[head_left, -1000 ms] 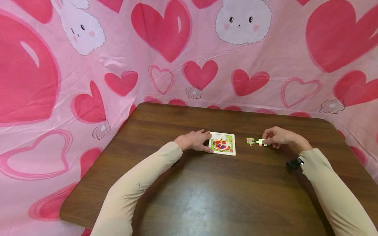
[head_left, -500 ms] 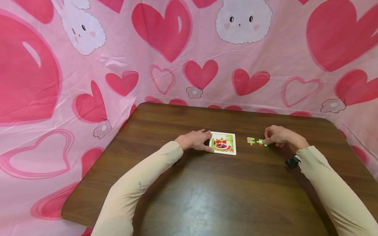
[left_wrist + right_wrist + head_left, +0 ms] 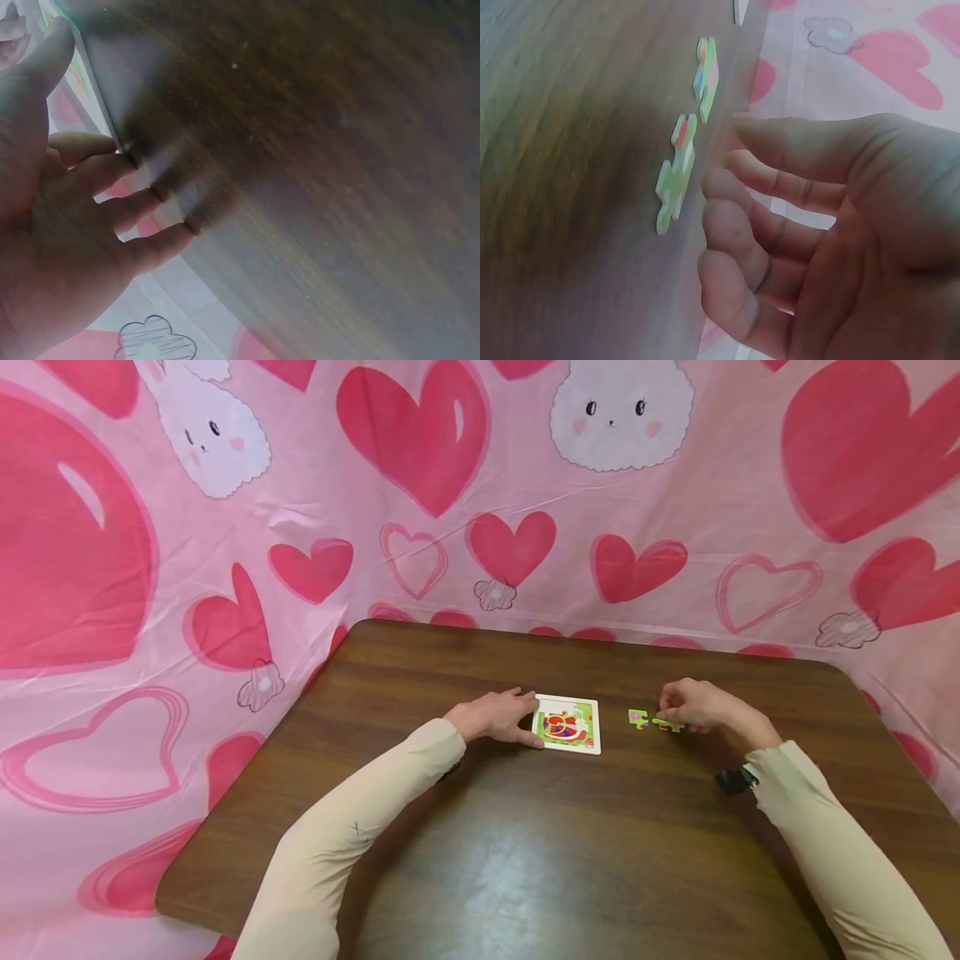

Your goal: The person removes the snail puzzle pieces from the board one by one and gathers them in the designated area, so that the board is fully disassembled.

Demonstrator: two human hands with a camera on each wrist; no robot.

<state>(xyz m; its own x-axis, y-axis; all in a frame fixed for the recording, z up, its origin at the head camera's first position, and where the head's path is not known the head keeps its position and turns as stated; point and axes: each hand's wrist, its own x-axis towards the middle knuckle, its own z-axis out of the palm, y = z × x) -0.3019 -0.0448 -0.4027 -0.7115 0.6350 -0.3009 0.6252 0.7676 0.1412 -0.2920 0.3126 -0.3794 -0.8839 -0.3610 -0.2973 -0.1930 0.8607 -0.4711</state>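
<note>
A square picture puzzle board (image 3: 597,728) with a pale rim lies on the table, with a red, blue and green picture partly filled in. Along its left side rests my left hand (image 3: 495,717), thumb at the near corner and fingers at the far one. In the left wrist view its fingertips (image 3: 191,229) touch the tabletop. Right of the board lie two jigsaw pieces: one with a pink patch (image 3: 638,718), one mostly green (image 3: 678,172). My right hand (image 3: 701,703) hovers beside the green piece, fingers loosely bent, thumb apart, nothing between them.
The brown wooden table (image 3: 480,843) has rounded corners. Behind it and at the sides hangs a pink cloth (image 3: 570,502) with hearts and rabbits. A dark strap (image 3: 737,780) sits at the right wrist.
My right fingers, earlier on the right end of the green jigsaw piece, have shifted and now stand off it. That piece has turned slightly. The left hand and board stay put.
</note>
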